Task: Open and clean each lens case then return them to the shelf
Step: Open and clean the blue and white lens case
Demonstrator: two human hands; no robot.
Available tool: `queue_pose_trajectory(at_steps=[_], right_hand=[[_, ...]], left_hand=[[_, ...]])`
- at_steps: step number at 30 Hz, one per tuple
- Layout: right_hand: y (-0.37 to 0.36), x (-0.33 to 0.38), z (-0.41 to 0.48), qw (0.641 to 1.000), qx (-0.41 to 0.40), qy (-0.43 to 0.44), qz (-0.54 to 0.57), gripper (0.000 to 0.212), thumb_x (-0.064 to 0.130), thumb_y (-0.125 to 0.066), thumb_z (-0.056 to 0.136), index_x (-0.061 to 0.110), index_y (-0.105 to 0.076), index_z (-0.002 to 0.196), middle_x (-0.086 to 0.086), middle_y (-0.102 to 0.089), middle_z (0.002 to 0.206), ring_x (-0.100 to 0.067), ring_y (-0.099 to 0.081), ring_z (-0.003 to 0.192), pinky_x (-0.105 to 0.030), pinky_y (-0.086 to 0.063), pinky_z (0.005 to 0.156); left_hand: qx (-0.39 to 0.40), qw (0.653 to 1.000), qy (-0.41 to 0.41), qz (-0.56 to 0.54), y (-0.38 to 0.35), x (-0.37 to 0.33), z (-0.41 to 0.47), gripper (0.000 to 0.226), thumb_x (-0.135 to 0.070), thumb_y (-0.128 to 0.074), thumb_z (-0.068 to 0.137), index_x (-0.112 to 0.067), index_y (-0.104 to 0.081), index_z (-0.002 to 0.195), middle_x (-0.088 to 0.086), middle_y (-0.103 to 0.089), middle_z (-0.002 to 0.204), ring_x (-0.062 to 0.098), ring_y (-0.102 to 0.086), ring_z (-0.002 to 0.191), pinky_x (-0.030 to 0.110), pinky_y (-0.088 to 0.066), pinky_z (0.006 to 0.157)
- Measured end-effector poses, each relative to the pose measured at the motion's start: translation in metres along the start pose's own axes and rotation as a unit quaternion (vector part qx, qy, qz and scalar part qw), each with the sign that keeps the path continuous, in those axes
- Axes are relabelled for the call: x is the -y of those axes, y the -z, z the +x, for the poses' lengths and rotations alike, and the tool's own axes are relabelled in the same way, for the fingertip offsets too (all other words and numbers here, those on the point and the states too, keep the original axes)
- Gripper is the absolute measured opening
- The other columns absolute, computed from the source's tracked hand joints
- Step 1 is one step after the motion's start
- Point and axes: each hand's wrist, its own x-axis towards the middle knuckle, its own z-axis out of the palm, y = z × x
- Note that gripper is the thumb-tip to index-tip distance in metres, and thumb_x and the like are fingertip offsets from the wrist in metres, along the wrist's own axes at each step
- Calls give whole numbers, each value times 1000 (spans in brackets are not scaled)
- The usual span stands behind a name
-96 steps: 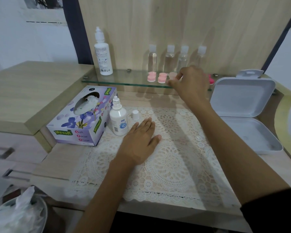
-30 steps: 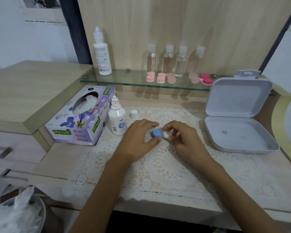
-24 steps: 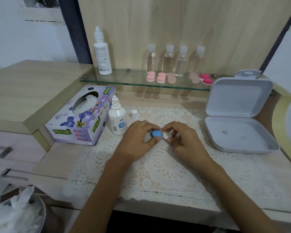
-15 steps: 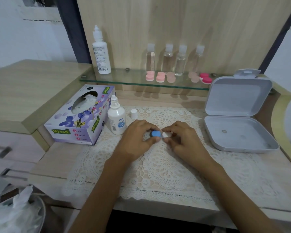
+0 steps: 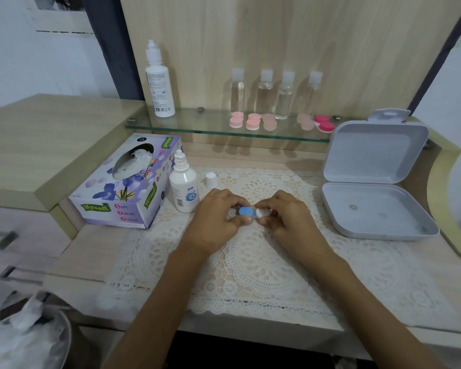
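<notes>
A small lens case (image 5: 248,212) with a blue cap and a white cap sits over the lace mat (image 5: 261,265), held between both hands. My left hand (image 5: 215,218) pinches the blue-capped end. My right hand (image 5: 286,218) pinches the white cap with curled fingers. On the glass shelf (image 5: 197,123) lie several more lens cases: two light pink ones (image 5: 236,121) (image 5: 252,123), two pale ones (image 5: 270,123) (image 5: 306,123) and a deep pink one (image 5: 324,124).
A tissue box (image 5: 125,187) stands left of the mat, beside a small solution bottle (image 5: 183,186) and its loose white cap (image 5: 210,179). An open white plastic box (image 5: 375,209) lies at right. A tall bottle (image 5: 159,83) and several clear bottles (image 5: 285,95) stand on the shelf. A bin with tissues (image 5: 22,339) is at lower left.
My right hand reached to the shelf, then brought a blue and white case down to the mat. Both hands now hold it; over the last second they barely moved.
</notes>
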Motion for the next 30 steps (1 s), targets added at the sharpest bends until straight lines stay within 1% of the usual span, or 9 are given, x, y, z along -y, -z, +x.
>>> queue_pose_trajectory(at_steps=[9, 12, 14, 16, 18, 21, 24, 26, 30], right_hand=[[-2, -1, -1, 1000, -10, 4, 1, 26, 2, -70, 80, 10, -71, 105, -1, -57, 86, -8, -49, 78, -9, -34, 69], [-2, -1, -1, 1000, -11, 6, 2, 26, 2, -70, 80, 11, -70, 105, 1, -56, 85, -5, -48, 76, -8, -32, 68], [-3, -2, 0, 1000, -10, 6, 3, 26, 2, -70, 80, 10, -70, 105, 1, -55, 85, -6, -48, 76, -8, -32, 68], [-3, -2, 0, 1000, -10, 5, 6, 26, 1, -69, 80, 9, -70, 106, 2, -54, 85, -5, -48, 75, -7, -32, 68], [-3, -2, 0, 1000, -10, 7, 11, 26, 0, -69, 80, 10, -70, 105, 3, -53, 84, 1, -45, 74, -6, -32, 67], [-3, -1, 0, 1000, -10, 8, 11, 27, -1, -69, 80, 11, -71, 104, 3, -53, 83, 4, -44, 74, -6, -31, 67], [-3, -1, 0, 1000, -12, 5, 11, 26, 0, -69, 80, 11, -71, 104, 5, -51, 82, 5, -44, 74, -6, -30, 66], [-3, -1, 0, 1000, -11, 4, 12, 26, 2, -69, 81, 11, -70, 105, 7, -49, 81, 6, -44, 75, -6, -30, 67], [-2, -1, -1, 1000, -10, 4, 13, 26, 3, -70, 80, 11, -70, 105, 8, -49, 82, 5, -44, 76, -6, -30, 68]], left_hand=[[-20, 1000, 16, -16, 0, 0, 0, 25, -30, -82, 70, -20, -70, 89, -9, -65, 87, 7, -55, 89, 25, -43, 83], [-12, 1000, 3, -9, -1, 3, -1, 28, -33, -80, 71, -21, -67, 93, -10, -63, 89, 7, -55, 90, 24, -43, 83], [2, 1000, -10, -2, -1, 4, -2, 33, -35, -76, 74, -23, -64, 102, -10, -61, 96, 7, -52, 96, 23, -41, 87], [22, 999, -28, 9, -1, 3, -3, 34, -32, -66, 76, -23, -63, 109, -10, -60, 103, 8, -50, 100, 24, -39, 91], [32, 999, -36, 6, 1, 2, -3, 34, -26, -57, 74, -21, -66, 107, -9, -61, 102, 8, -50, 99, 24, -38, 91], [32, 999, -28, -3, 1, 1, -4, 31, -23, -54, 74, -20, -67, 102, -8, -61, 99, 9, -51, 97, 23, -39, 89], [33, 999, -17, -2, 1, 3, -3, 28, -27, -57, 75, -20, -67, 100, -8, -61, 99, 10, -52, 98, 22, -39, 88], [28, 1000, -8, -7, 0, 4, -2, 23, -30, -65, 79, -18, -67, 98, -8, -61, 97, 10, -53, 97, 22, -40, 87], [20, 1000, 4, -15, 1, 5, -2, 20, -28, -74, 78, -20, -65, 94, -10, -60, 95, 6, -53, 94, 16, -39, 83]])
